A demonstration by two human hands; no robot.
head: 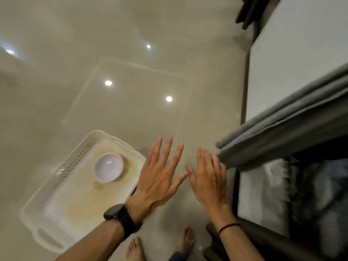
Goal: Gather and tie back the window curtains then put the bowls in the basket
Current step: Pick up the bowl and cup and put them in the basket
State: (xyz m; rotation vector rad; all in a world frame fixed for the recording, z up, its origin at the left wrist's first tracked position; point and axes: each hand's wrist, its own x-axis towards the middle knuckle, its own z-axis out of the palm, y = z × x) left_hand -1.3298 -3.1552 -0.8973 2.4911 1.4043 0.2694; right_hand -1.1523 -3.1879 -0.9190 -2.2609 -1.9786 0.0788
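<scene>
Judging from how things lie, the bowl step appears at least begun: one pale bowl (pixel 108 167) is seen upright inside the white basket (pixel 75 162), towards its far end, and nothing else is held there (only stains mark the bottom). No other bowls are shown, so how many are left cannot be told. The grey curtain (pixel 282 132) is seen bunched in folds at the right, but no tie-back is visible, so that step cannot be confirmed as done. Both hands are released, fingers straight and spread, nothing grasped. The left hand (pixel 160 178) is held over the basket's right edge, the right hand (pixel 209 179) just beside the curtain's lower end; contact cannot be made out.
</scene>
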